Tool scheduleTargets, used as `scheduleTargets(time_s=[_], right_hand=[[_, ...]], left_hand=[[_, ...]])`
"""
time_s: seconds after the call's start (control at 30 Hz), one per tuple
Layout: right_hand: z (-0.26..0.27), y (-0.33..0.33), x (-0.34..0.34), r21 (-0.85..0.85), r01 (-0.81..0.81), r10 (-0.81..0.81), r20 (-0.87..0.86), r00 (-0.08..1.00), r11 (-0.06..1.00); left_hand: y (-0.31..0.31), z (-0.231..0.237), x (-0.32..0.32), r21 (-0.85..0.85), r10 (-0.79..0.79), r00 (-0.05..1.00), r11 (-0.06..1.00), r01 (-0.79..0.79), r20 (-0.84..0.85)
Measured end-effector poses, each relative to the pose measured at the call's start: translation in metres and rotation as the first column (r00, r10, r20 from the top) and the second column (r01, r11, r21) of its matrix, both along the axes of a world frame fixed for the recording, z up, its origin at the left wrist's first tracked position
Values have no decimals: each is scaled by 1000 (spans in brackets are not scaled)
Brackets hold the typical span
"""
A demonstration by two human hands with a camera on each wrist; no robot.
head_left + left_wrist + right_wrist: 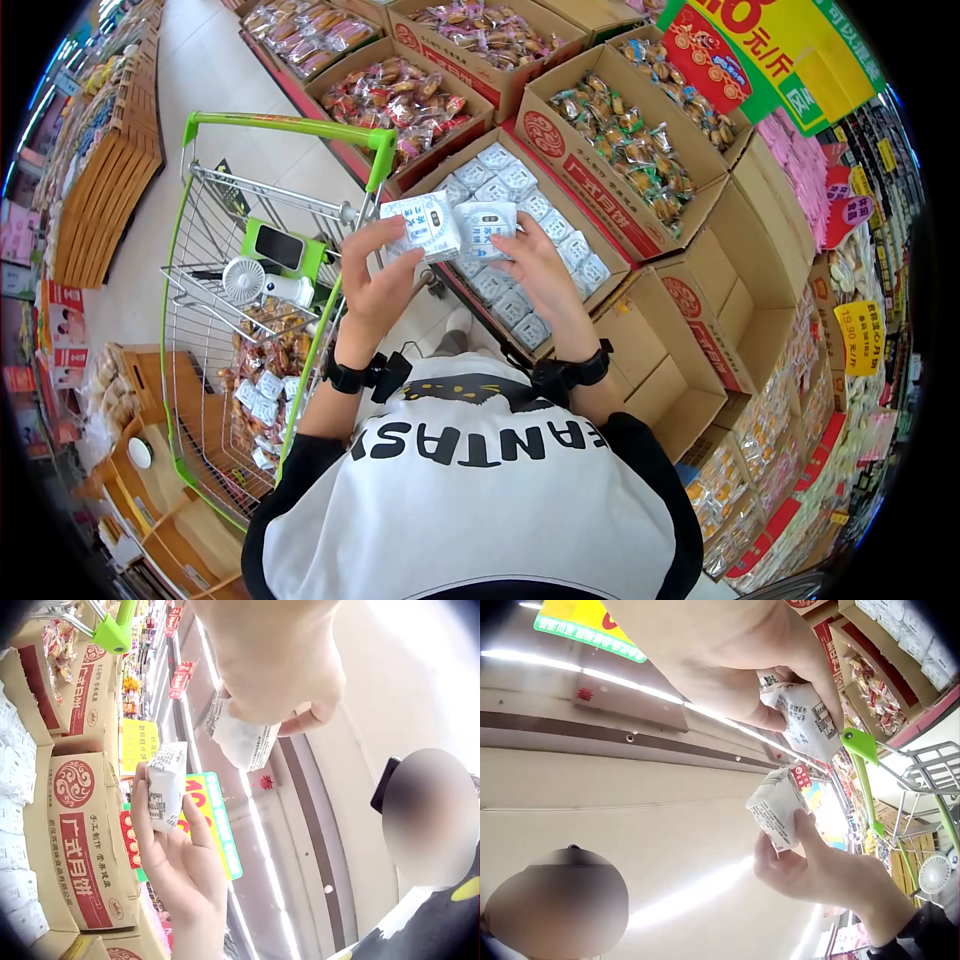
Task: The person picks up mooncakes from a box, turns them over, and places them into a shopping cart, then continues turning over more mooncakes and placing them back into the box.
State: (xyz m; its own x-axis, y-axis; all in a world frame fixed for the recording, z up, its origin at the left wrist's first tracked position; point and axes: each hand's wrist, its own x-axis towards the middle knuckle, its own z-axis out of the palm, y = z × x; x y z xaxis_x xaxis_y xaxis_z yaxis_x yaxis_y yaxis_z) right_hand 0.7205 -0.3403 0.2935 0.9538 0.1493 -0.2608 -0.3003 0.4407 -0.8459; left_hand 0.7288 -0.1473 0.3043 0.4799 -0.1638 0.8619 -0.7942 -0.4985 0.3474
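Observation:
In the head view my left hand [372,275] grips a white packet of mooncake [428,226] between thumb and fingers. Beside it my right hand [545,272] pinches a second white mooncake packet [484,228], its blue lettering facing up. The two packets are side by side, held above an open carton [600,292] of similar wrapped mooncakes [492,284]. From the left wrist, printing and a barcode show on the right hand's packet [166,787]. The right wrist view shows the left hand's fingers [810,832] around the lower packet [775,811].
A shopping cart [290,122] with green trim stands at my left, holding bagged goods [262,400], a small white fan [243,281] and a phone [280,247]. Cartons of wrapped cakes [625,140] lie ahead; opened cartons [660,360] stand to the right. Price signs [780,60] hang above.

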Motion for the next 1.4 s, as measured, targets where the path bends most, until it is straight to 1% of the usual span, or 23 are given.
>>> scheduleTargets(time_s=[0.03, 0.1, 0.17, 0.23, 0.27, 0.33, 0.43, 0.5, 0.6, 0.77, 0.87, 0.93, 1.03, 1.1, 1.17, 1.23, 1.3, 1.33, 1.4], right_hand=[[1, 2, -1, -5, -32, 32, -9, 999, 999], [4, 5, -4, 21, -63, 63, -17, 998, 998], [3, 7, -7, 49, -97, 98, -24, 995, 994], [-1, 10, -9, 102, -147, 151, -28, 988, 984], [0, 13, -11, 104, -162, 166, -28, 986, 981], [2, 18, -17, 196, -175, 183, -24, 983, 965], [-4, 21, -21, 247, -256, 259, 20, 966, 935], [-9, 24, -24, 260, -292, 296, 25, 955, 920], [-13, 30, -32, 262, -348, 354, 24, 935, 900], [-12, 41, -50, 232, -449, 459, 11, 888, 863], [-14, 49, -61, 258, -532, 547, 16, 837, 806], [-21, 55, -68, 197, -624, 639, -16, 769, 756], [-24, 63, -77, 165, -676, 689, -35, 724, 719], [-22, 68, -80, 168, -684, 699, -49, 713, 710], [-21, 72, -82, 154, -662, 678, -84, 731, 733], [-22, 78, -81, 159, -680, 695, -67, 716, 716], [-24, 87, -80, 167, -697, 711, -47, 701, 698], [-25, 93, -79, 165, -704, 719, -55, 692, 690], [-30, 107, -80, 164, -708, 724, -63, 687, 687]], left_hand=[[0, 1, -4, 0, 10, 1000, 1000, -10, 0], [0, 4, -13, 70, 50, 996, 996, -55, 73], [2, 3, -20, 85, 76, 994, 993, -82, 76], [4, 5, -28, 177, 77, 993, 980, -92, 92], [5, 6, -33, 179, 91, 992, 978, -107, 92], [6, 9, -42, 242, 171, 978, 950, -197, 122], [5, 10, -59, 288, 268, 955, 911, -294, 127], [3, 9, -69, 302, 328, 937, 888, -348, 118], [2, 2, -81, 333, 297, 946, 885, -325, 133], [-2, -7, -112, 346, 374, 915, 847, -404, 153], [-6, -14, -135, 368, 417, 904, 829, -421, 96], [-7, -23, -147, 359, 436, 896, 826, -435, 83], [-6, -27, -157, 335, 437, 898, 838, -430, 59], [-2, -26, -160, 313, 415, 910, 862, -399, 16], [3, -24, -163, 310, 416, 909, 865, -395, -3], [10, -22, -165, 310, 418, 908, 866, -391, -22], [20, -17, -167, 331, 400, 913, 875, -354, -79], [26, -13, -169, 334, 411, 909, 869, -365, -76], [38, -4, -172, 345, 398, 896, 883, -317, -197]])
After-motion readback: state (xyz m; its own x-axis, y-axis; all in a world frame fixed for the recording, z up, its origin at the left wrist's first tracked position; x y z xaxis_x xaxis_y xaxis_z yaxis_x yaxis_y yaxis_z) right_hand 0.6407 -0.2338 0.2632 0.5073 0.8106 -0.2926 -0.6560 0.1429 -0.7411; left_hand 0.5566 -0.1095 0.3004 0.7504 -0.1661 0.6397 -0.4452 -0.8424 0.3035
